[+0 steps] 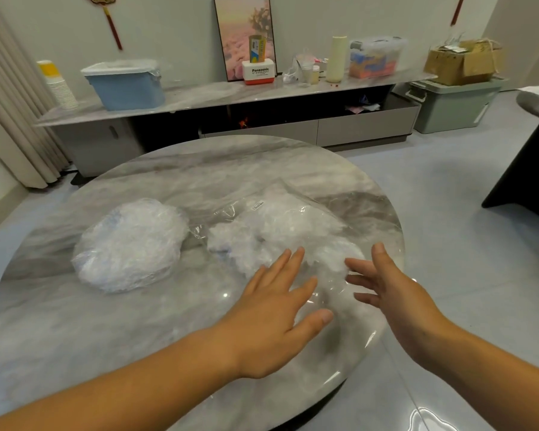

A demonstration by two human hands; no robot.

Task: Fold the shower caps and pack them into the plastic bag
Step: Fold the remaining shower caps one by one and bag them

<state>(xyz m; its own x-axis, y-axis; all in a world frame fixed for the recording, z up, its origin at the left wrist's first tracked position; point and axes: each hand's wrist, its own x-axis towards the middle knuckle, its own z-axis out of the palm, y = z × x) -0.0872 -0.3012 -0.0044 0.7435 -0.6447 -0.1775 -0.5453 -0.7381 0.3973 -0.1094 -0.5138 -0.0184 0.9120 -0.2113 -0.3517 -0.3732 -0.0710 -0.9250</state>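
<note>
The left hand (271,309) and right hand (395,293) are spread and hold nothing; they reach at loose shower caps (324,256) beside the plastic bag (287,213) on the worktop (106,337); a second heap (131,244) lies apart; most of the folding and packing seems left.

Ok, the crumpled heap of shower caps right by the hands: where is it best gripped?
Probably its near edge, from the person's side, left hand and right hand pinching in from either flank. The heap of caps lies low, soft and crumpled on the table, between both open hands.
</note>
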